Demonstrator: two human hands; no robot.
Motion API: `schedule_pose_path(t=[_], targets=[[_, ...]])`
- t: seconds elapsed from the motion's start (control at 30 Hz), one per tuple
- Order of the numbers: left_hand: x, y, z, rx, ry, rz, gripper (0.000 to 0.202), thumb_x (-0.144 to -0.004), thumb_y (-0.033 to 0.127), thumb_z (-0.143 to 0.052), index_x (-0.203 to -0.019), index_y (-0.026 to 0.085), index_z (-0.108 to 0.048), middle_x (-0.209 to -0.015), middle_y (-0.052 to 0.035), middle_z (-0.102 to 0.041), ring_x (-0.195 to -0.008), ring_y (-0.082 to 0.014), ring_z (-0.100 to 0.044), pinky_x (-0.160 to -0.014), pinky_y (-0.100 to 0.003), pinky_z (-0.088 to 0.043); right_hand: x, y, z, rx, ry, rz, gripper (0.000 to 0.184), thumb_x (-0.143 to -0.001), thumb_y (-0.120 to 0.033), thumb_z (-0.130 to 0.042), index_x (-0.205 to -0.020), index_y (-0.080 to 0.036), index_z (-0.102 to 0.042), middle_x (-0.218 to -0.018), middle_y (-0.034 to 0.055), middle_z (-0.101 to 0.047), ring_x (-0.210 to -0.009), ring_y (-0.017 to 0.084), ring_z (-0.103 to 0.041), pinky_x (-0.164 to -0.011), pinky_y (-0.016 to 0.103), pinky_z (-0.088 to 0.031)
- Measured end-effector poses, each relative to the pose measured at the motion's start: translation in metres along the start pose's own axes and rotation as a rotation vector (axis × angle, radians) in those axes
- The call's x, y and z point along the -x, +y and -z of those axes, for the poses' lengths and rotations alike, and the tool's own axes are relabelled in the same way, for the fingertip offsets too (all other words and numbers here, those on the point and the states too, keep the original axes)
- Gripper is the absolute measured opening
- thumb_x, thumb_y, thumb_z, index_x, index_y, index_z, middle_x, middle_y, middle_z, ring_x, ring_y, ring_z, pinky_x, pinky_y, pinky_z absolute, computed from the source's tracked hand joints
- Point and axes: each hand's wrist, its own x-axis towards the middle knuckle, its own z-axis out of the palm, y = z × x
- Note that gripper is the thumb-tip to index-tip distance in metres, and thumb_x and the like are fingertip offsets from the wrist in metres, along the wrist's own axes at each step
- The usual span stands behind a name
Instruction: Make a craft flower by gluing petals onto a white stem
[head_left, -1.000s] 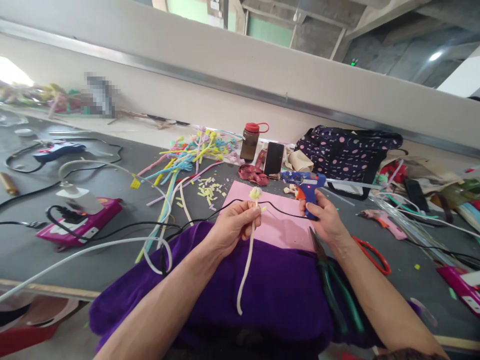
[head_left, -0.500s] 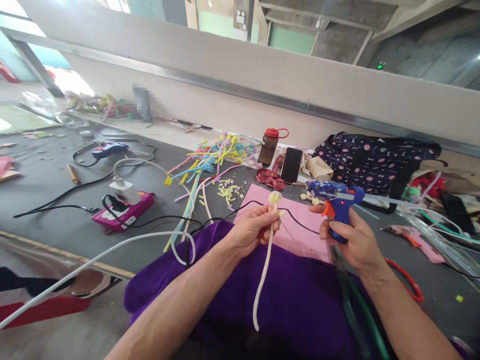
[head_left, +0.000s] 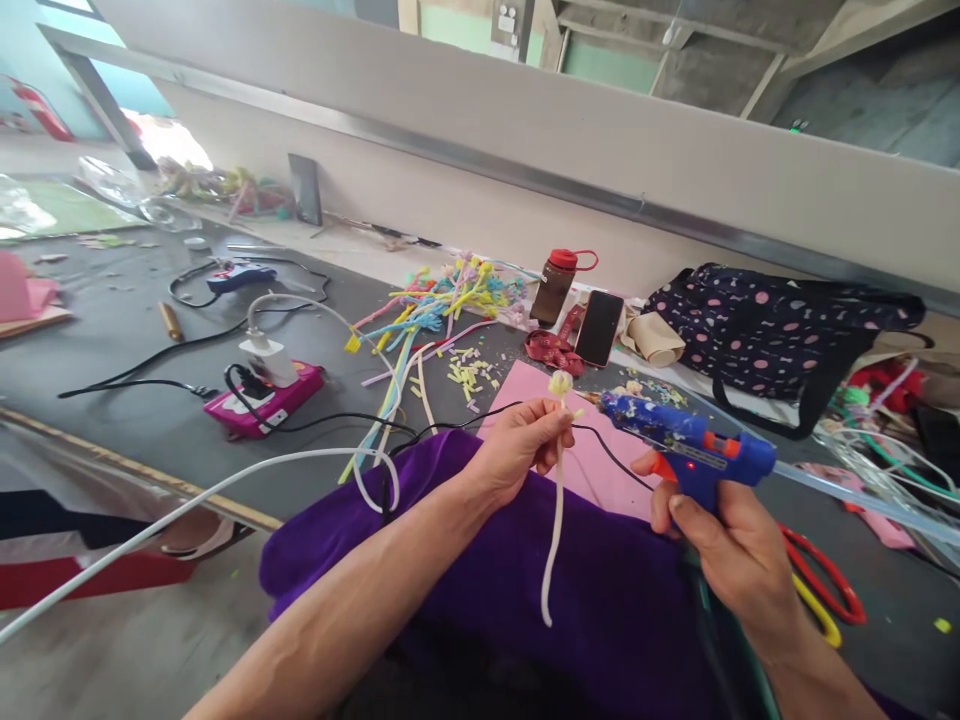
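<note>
My left hand [head_left: 529, 447] pinches a cream pipe cleaner [head_left: 556, 540] just under its small pale-yellow flower head [head_left: 560, 384]. The stem's free end hangs down in front of purple cloth over my lap. A short yellow-green bit [head_left: 577, 413] sticks out beside my fingertips. In my right hand [head_left: 731, 535] is a blue hot glue gun [head_left: 675, 435] with an orange trigger and a lit red light. Its nozzle points left and sits just right of the flower head; whether they touch I cannot tell. A clear glue stick [head_left: 832, 485] runs out of its back.
A pink sheet [head_left: 517, 385] lies under the hands. Beyond it are cut yellow bits [head_left: 471, 372], a pile of coloured pipe cleaners [head_left: 450, 295], a bottle [head_left: 555, 290], a phone [head_left: 600, 328] and a patterned bag [head_left: 772, 325]. A magenta power strip [head_left: 262, 405] with cables stands left.
My right hand has brought the glue gun closer, its nozzle now near the flower head. My left hand keeps its pinch on the pipe cleaner. The whole view has shifted slightly.
</note>
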Motion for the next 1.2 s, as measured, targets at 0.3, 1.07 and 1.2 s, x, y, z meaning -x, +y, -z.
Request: schedule_pose_path(t=[0.3,1.07,1.2], targets=[[0.0,0.0,-0.003,-0.055,0.044,0.0,0.03,-0.074,0.042,-0.062,-0.068,0.014,-0.054,-0.057,0.0032,-0.055,-0.038,-0.0019,-0.04,-0.035,-0.016,-0.027,0.001,0.011,-0.002,0.04,-0.003,-0.048,0.023,-0.087,-0.035,-0.049,-0.105,-0.023,-0.057,-0.099,0.0077,-0.062,-0.061,0.016,-0.054,-0.062,0.033,-0.046],[0.0,0.0,-0.003,-0.074,0.032,-0.032,0.028,-0.076,0.041,-0.061,-0.068,0.015,-0.052,-0.057,0.0044,-0.054,-0.037,-0.0016,-0.039,-0.035,-0.016,-0.027,0.001,0.009,-0.004,0.304,0.032,0.03,0.02,-0.087,-0.034,-0.049,-0.102,-0.022,-0.055,-0.079,0.0028,-0.06,-0.059,0.016,-0.055,-0.062,0.031,-0.044],[0.0,0.0,-0.004,-0.061,0.023,-0.044,0.027,-0.077,0.038,-0.06,-0.067,0.015,-0.052,-0.057,0.0042,-0.054,-0.037,-0.0014,-0.039,-0.035,-0.016,-0.027,0.001,0.009,-0.005,0.32,0.037,0.04,0.018,-0.087,-0.033,-0.049,-0.099,-0.022,-0.056,-0.074,0.0019,-0.059,-0.058,0.016,-0.055,-0.062,0.03,-0.044]])
